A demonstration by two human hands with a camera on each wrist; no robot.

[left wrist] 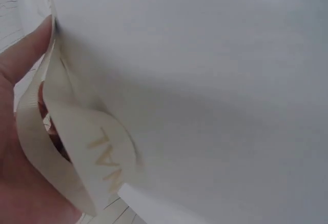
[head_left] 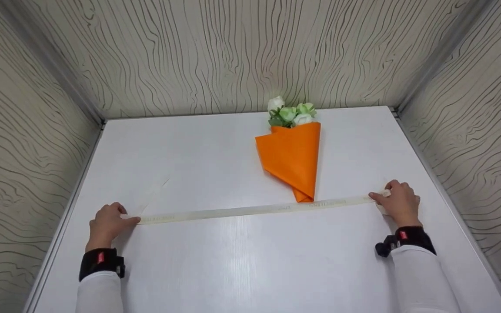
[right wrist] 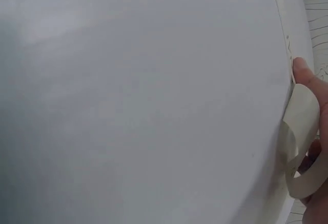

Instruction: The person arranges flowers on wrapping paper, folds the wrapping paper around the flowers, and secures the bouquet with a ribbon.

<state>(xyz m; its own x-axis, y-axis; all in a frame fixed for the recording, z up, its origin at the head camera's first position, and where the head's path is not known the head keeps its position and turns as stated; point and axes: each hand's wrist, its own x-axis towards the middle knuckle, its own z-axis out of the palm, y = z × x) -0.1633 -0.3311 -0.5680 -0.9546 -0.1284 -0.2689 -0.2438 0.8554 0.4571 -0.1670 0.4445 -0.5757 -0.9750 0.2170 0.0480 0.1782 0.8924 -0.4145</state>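
A long cream ribbon (head_left: 233,212) with printed lettering stretches across the white table between the two hands. The left hand (head_left: 108,222) pinches its left part between thumb and fingers; in the left wrist view a loose loop of the ribbon (left wrist: 92,147) curls by the palm. The right hand (head_left: 400,202) pinches the right part, and the ribbon's slack (right wrist: 302,114) curls beside the fingers in the right wrist view. Just beyond the ribbon lies a bouquet (head_left: 292,158) of white and pale green flowers in orange wrapping paper, its narrow lower end at the ribbon's upper edge.
The white table (head_left: 189,156) fills the space between wood-grain patterned walls (head_left: 233,56) at the back and sides. A grey metal edge (head_left: 65,217) runs along the table's left side. Black wrist bands with cameras (head_left: 102,263) are worn over white sleeves.
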